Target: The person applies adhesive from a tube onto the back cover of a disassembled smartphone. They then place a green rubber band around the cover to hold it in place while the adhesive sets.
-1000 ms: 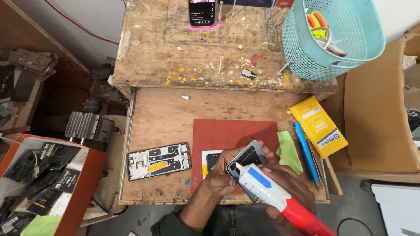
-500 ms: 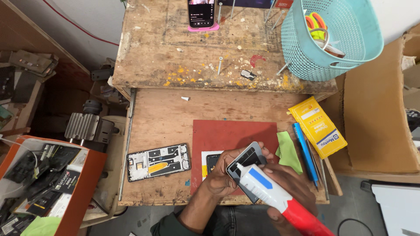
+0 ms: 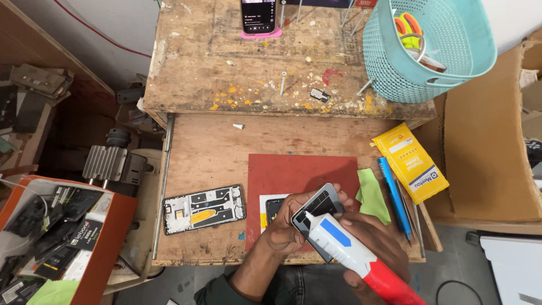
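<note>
Right hand [image 3: 372, 248] grip: glue tube [image 3: 344, 248]; nozzle up-left.

This is a phone repair workshop: a rough wooden bench [image 3: 226, 73], an open phone frame [image 3: 204, 208], a box of old parts [image 3: 51, 226].

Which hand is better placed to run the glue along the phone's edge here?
The right hand. It already grips the glue tube, whose nozzle rests against the phone. The left hand cradles the phone above the red mat, so it seems best kept as the support.
</note>
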